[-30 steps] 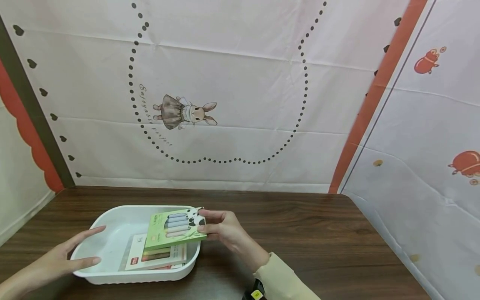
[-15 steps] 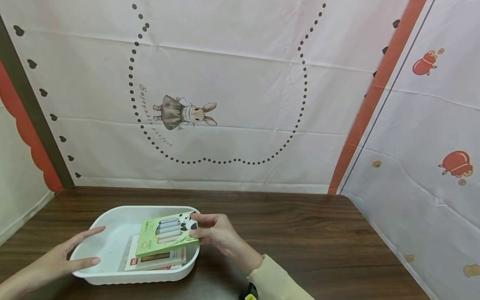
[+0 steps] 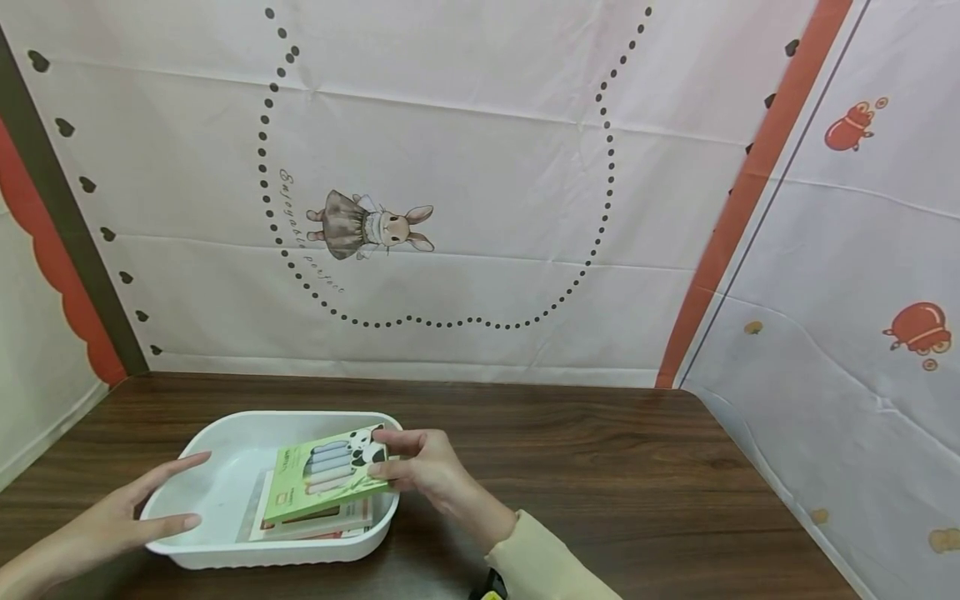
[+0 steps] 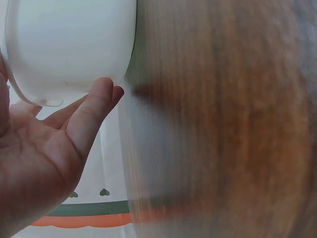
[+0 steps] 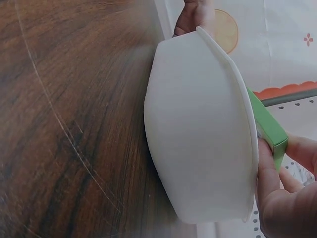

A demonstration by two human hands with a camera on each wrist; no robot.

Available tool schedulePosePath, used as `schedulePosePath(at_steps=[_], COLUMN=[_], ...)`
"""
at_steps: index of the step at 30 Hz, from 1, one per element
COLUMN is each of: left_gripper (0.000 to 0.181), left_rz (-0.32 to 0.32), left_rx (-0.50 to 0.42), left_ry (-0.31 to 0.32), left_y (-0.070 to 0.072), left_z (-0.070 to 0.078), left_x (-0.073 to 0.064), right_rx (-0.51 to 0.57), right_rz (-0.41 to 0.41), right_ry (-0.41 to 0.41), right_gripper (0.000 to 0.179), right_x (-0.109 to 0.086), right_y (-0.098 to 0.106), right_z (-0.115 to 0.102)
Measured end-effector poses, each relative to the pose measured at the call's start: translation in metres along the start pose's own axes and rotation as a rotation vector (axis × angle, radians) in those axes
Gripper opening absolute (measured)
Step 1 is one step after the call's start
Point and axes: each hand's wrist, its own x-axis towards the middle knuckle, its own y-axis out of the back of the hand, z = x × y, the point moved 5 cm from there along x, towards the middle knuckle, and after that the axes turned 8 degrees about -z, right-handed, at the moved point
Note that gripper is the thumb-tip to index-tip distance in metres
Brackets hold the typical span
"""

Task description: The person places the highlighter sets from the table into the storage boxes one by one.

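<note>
A white plastic basin (image 3: 217, 492) stands on the left half of the table. At its left end my left hand (image 3: 112, 525) holds the rim, thumb and forefinger reaching over it; in the left wrist view other fingers touch the outer wall. My right hand (image 3: 435, 475) pinches the right end of a green pen box (image 3: 322, 475) printed with a panda and pastel pens. The box tilts over the basin's right part, overlapping a white flat box (image 3: 337, 525) inside. In the right wrist view the green box's end (image 5: 270, 124) shows above the rim, between thumb and fingers.
Dark wood-grain table (image 3: 585, 483) extends right of the basin. A white printed cloth (image 3: 480, 208) with a rabbit figure hangs behind, and another printed cloth (image 3: 840, 275) hangs along the right side.
My right hand has moved left and slightly down with the green pen box, which now covers more of the white box. My left hand and the basin have stayed in place.
</note>
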Motion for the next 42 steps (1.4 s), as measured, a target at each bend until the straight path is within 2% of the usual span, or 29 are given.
schedulePosePath(at_steps=[7,14,22,25,33,39,42], left_gripper=[0.068,0.068,0.068,0.068,0.070,0.072,0.072], left_rz=[0.001,-0.003,0.015,0.012,-0.019,-0.014,0.001], left_rx=[0.004,0.008,0.040,0.027,0.006,0.022,0.036], left_ry=[0.004,0.009,-0.008,-0.010,0.018,0.042,0.030], left_y=[0.000,0.000,0.000,-0.001,-0.001,0.001,0.001], left_z=[0.001,0.001,-0.003,0.000,-0.002,-0.006,-0.006], left_x=[0.001,0.001,0.003,0.003,0.005,0.005,0.005], right_rx=[-0.058,-0.140,-0.201,-0.221,-0.461,-0.604,-0.628], right_rz=[0.005,0.013,0.052,0.034,-0.099,-0.073,-0.058], right_ry=[-0.016,0.005,0.000,-0.010,-0.030,-0.012,-0.003], right_gripper=[0.039,0.038,0.038,0.040,0.051,0.041,0.039], right_x=[0.002,0.003,0.003,0.000,-0.006,-0.010,-0.011], right_y=[-0.002,-0.003,-0.005,-0.005,-0.008,-0.009,-0.007], right_z=[-0.001,-0.002,-0.005,-0.007,-0.017,-0.022,-0.024])
